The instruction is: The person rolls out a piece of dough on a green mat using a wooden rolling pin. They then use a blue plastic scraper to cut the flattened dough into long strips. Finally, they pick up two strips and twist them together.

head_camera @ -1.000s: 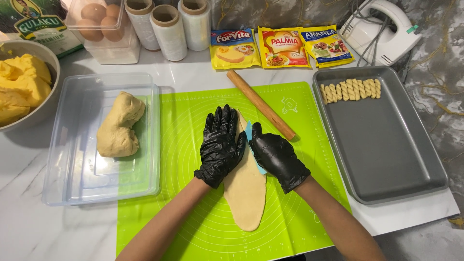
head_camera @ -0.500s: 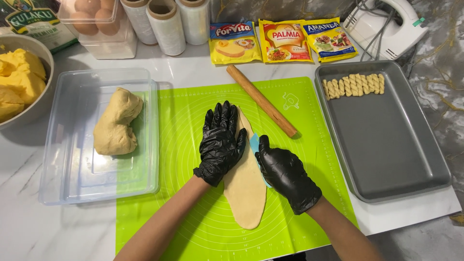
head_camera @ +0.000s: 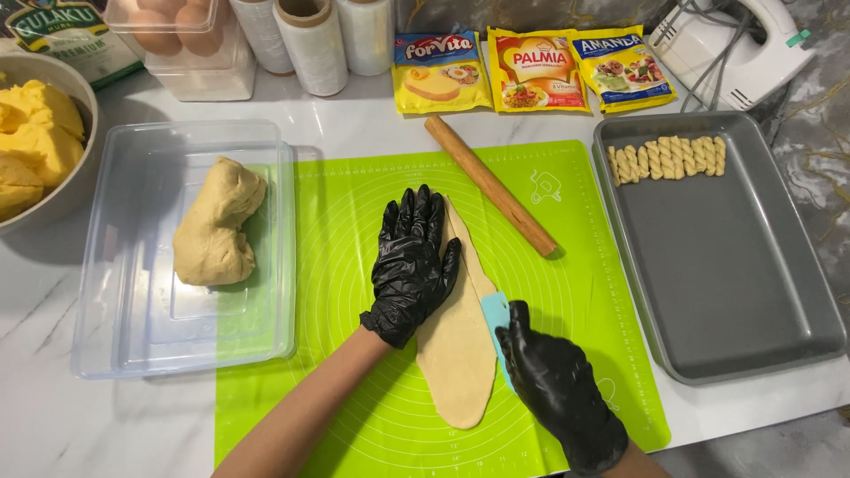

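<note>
A black-gloved left hand presses flat, fingers spread, on a long rolled strip of pale dough on a green silicone mat; the gloved right hand grips a small light-blue plastic scraper at the strip's edge.

Glossy black gloves on left hand, right hand (forearms bare)

One view only, worn on the head, looking steeply down and slightly forward over a white counter. Close enough to fill the width with the green mat at centre, cut off at the bottom edge along with both forearms. Left hand near mid-frame, right hand low and right. Clear tub at left, grey tray at right, packets and rolls along the far top edge. No second view for overlap.
</note>
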